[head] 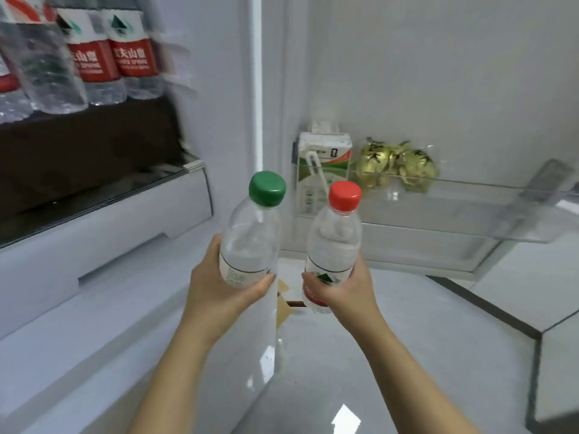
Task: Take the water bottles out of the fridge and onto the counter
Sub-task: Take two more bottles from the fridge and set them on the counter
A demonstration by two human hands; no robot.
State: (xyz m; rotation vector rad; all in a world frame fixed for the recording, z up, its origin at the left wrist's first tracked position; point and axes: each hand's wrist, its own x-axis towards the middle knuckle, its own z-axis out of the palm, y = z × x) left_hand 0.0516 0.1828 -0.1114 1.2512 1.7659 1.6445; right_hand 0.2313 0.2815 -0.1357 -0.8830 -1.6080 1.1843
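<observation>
Green-capped bottle: head view, upright, left hand curled round its lower body. Red-capped bottle: just beside it, right hand wrapped round its label. Both are held in the air before the open fridge; no table in view. More bottles stand on the upper shelf. Risks, judged: low grips on cold plastic may slip; the two bottles could knock together; either may clip the door shelf in turning away.
</observation>
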